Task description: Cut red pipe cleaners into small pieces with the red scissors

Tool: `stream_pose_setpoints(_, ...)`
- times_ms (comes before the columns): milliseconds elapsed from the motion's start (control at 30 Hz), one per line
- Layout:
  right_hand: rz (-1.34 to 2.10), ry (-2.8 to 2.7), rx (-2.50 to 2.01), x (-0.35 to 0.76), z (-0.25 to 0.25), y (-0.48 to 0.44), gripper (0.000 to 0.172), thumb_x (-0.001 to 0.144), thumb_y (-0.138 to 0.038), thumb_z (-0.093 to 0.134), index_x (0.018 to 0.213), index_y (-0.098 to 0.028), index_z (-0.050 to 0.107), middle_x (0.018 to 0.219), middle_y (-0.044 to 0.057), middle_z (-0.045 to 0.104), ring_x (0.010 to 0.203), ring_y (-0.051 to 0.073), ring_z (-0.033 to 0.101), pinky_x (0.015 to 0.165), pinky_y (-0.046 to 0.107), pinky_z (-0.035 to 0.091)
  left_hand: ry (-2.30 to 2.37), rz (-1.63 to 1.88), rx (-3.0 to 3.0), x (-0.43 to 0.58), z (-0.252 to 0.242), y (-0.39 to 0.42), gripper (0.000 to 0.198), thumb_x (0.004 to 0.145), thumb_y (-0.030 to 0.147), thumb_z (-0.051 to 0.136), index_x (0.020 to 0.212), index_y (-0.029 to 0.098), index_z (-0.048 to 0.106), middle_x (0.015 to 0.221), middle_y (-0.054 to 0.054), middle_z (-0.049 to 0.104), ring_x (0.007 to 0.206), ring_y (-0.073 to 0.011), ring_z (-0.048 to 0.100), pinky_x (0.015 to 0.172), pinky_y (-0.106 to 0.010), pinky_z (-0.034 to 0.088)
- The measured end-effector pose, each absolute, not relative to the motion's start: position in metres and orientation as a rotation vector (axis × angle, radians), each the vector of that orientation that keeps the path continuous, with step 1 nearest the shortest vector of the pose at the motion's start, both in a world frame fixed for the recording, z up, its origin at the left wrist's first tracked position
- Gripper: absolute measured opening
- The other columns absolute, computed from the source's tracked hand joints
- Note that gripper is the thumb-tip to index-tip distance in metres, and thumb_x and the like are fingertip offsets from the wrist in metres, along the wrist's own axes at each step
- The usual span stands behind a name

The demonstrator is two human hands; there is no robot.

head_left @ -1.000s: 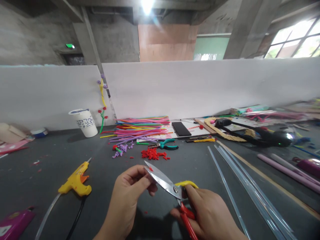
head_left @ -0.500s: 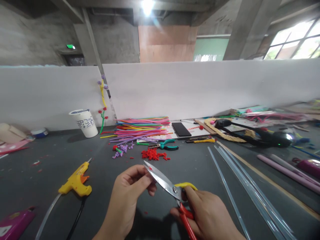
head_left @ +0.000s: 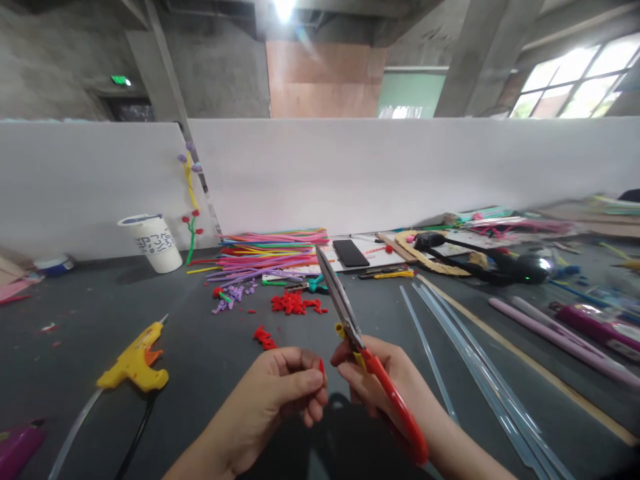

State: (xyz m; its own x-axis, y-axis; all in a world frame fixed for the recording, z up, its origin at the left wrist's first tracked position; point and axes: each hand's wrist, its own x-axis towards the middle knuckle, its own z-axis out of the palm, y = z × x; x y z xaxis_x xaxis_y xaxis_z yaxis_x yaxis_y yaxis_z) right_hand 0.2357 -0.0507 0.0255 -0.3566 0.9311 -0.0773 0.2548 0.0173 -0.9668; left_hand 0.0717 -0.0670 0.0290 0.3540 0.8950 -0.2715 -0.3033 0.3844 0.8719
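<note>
My left hand (head_left: 273, 390) pinches a small red piece (head_left: 322, 367) of fuzzy stem between thumb and forefinger. My right hand (head_left: 387, 377) is closed around red-handled scissors (head_left: 400, 403), whose blades point up and away and look nearly together. A yellow tube-like bit (head_left: 341, 331) shows beside the scissors' pivot; whether it belongs to them I cannot tell. Beyond my left hand lies a small red cluster (head_left: 264, 337). Farther back sits a heap of cut red pieces (head_left: 296, 303), with purple pieces (head_left: 234, 297) to its left.
A yellow glue gun (head_left: 135, 357) lies at left, near a white cup (head_left: 153, 245). Behind the heaps are bundled coloured stems (head_left: 270, 250), teal-handled pliers (head_left: 316, 285) and a phone (head_left: 351, 253). Clear glue sticks (head_left: 475, 360) and a black lamp (head_left: 500, 267) occupy the right.
The scissors have swung upright and away from my left hand, where their blades were before. My left hand now shows a red piece in its pinch. The red cluster beyond it has come into view.
</note>
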Motion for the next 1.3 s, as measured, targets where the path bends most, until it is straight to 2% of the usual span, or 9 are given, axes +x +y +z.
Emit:
stream_pose_setpoints(167,1.605,-1.614,-1.122,0.229,0.031,-0.049,0.009,0.071,-0.025,0.049,0.068,-0.017,0.052,0.039,-0.008,0.042,0.031,0.005,0.034,0.032,0.015,0.026,0.829,0.749,0.835,0.071,0.024,-0.069,0.008,0.067,0.015,0.063,0.064,0.009,0.060,0.053,-0.002,0.059,0.041,-0.0051,0.050,0.042,-0.015,0.037)
stream_pose_setpoints(300,1.617,-1.633,-1.094,0.226,0.031,-0.051,0.009,0.069,-0.024,0.050,0.065,-0.016,0.048,0.045,-0.006,0.048,0.033,0.003,0.036,0.031,0.013,0.026,0.837,0.773,0.842,0.071,0.023,-0.068,0.008,0.068,0.016,0.061,0.068,0.008,0.061,0.057,-0.005,0.062,0.046,-0.0087,0.055,0.045,-0.018,0.041)
stream_pose_setpoints(400,1.611,-1.622,-1.068,0.225,0.029,-0.052,0.008,0.070,-0.023,0.049,0.067,-0.016,0.048,0.052,-0.005,0.052,0.036,0.003,0.037,0.032,0.012,0.027,0.860,0.831,0.825,0.073,0.022,-0.068,0.015,0.072,0.023,0.058,0.067,0.009,0.061,0.056,-0.005,0.062,0.046,-0.0092,0.055,0.044,-0.018,0.040)
stream_pose_setpoints(533,1.531,-1.606,-1.153,0.224,0.032,-0.051,0.008,0.070,-0.022,0.047,0.066,-0.016,0.047,0.046,-0.007,0.045,0.034,0.003,0.035,0.032,0.013,0.026,0.910,0.811,0.828,0.074,0.023,-0.068,0.018,0.069,0.025,0.061,0.059,0.010,0.059,0.050,-0.002,0.058,0.039,-0.0058,0.049,0.039,-0.015,0.035)
stream_pose_setpoints(633,1.447,-1.600,-1.210,0.227,0.036,-0.048,0.006,0.069,-0.020,0.046,0.064,-0.017,0.047,0.040,-0.009,0.038,0.033,0.004,0.034,0.032,0.013,0.025,0.996,0.865,0.943,0.075,0.024,-0.067,0.015,0.063,0.025,0.066,0.059,0.012,0.060,0.051,-0.002,0.059,0.043,-0.0087,0.052,0.043,-0.018,0.038)
stream_pose_setpoints(767,1.456,-1.642,-1.220,0.231,0.037,-0.045,0.004,0.066,-0.015,0.047,0.062,-0.017,0.045,0.046,-0.009,0.039,0.036,0.004,0.035,0.033,0.013,0.025,1.060,0.973,1.001,0.079,0.022,-0.065,0.017,0.055,0.026,0.070,0.062,0.012,0.062,0.050,-0.001,0.058,0.046,-0.0117,0.053,0.046,-0.023,0.041)
stream_pose_setpoints(900,1.441,-1.713,-1.216,0.230,0.034,-0.046,0.008,0.063,-0.011,0.045,0.059,-0.017,0.043,0.047,-0.009,0.038,0.039,0.003,0.032,0.036,0.014,0.024,1.097,0.946,1.043,0.081,0.019,-0.064,0.012,0.056,0.023,0.067,0.056,0.012,0.061,0.043,0.001,0.054,0.040,-0.0100,0.048,0.042,-0.021,0.037)
stream_pose_setpoints(1067,1.362,-1.761,-1.146,0.226,0.032,-0.048,0.007,0.063,-0.009,0.045,0.059,-0.015,0.043,0.053,-0.007,0.039,0.048,0.005,0.031,0.042,0.015,0.025,1.103,0.929,1.083,0.080,0.018,-0.064,0.004,0.057,0.016,0.062,0.058,0.012,0.062,0.048,0.001,0.054,0.042,-0.0101,0.049,0.043,-0.022,0.038)
stream_pose_setpoints(1300,1.257,-1.857,-1.153,0.229,0.032,-0.048,0.009,0.068,-0.017,0.047,0.061,-0.016,0.043,0.054,-0.006,0.038,0.050,0.006,0.031,0.044,0.017,0.026,1.112,0.961,1.024,0.082,0.020,-0.065,0.002,0.055,0.013,0.062,0.057,0.012,0.061,0.048,0.001,0.055,0.040,-0.0095,0.048,0.042,-0.021,0.038)
